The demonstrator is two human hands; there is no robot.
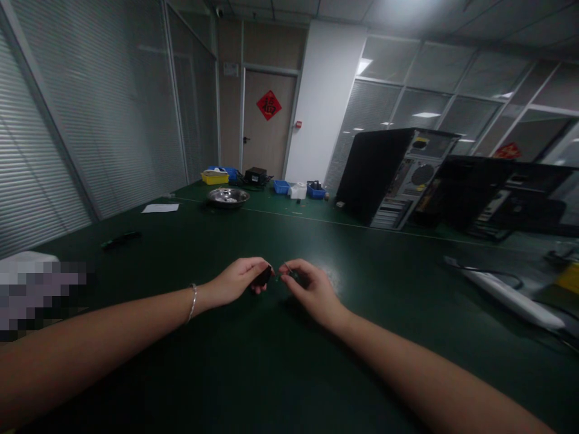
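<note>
Over the middle of the green table (pixel 253 374), my left hand (pixel 239 280) is closed round a small, dark, flat-looking object (pixel 263 276); its kind does not show. Close by on the right, my right hand (pixel 314 292) is closed in a pinch, thumb against fingers. A thin, pale sliver shows at its fingertips, too small and blurred to name. A narrow gap separates the fingertips of the two hands. The palm sides of both hands are mostly hidden.
Behind my hands stand a metal bowl (pixel 228 197), a yellow bin (pixel 215 176) and blue bins (pixel 281 187). A black computer tower (pixel 393 175) is at the right. Nearer lies a white power strip (pixel 511 295). At left are a dark slim item (pixel 121 239) and white paper (pixel 160 208).
</note>
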